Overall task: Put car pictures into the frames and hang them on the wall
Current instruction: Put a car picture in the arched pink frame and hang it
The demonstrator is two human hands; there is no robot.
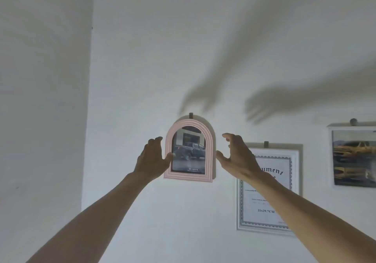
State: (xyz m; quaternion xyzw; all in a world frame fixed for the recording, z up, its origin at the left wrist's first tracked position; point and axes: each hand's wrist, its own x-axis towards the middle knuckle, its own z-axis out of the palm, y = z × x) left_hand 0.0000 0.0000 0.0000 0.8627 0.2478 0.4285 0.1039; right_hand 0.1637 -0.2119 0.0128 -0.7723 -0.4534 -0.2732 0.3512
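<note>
Pink arched plastic picture frame (pixel 190 150) hangs on the white wall (pixel 142 59) from a small dark hook (pixel 191 115) at its top. Inside it: a car picture (pixel 188 150) of a dark pickup truck, brand lettering along the bottom edge.

Left hand (pixel 151 161) at the frame's left edge, fingers curled and spread apart, thumb tip touching or just over the left rim; cannot tell whether it presses. No closed hold on the frame. Right hand (pixel 236 156) just beside the right edge, fingers loosely curved and open, thumb tip near the rim, apparently apart from it. It holds nothing.

To the right, lower: white rectangular frame (pixel 268 189) with a printed document insert, on its own hook, partly hidden by the right forearm. Farther right, at the picture edge: another white frame (pixel 354 156) holding a picture of yellow cars, blurred.

Shadows of both hands fall on the wall above.
</note>
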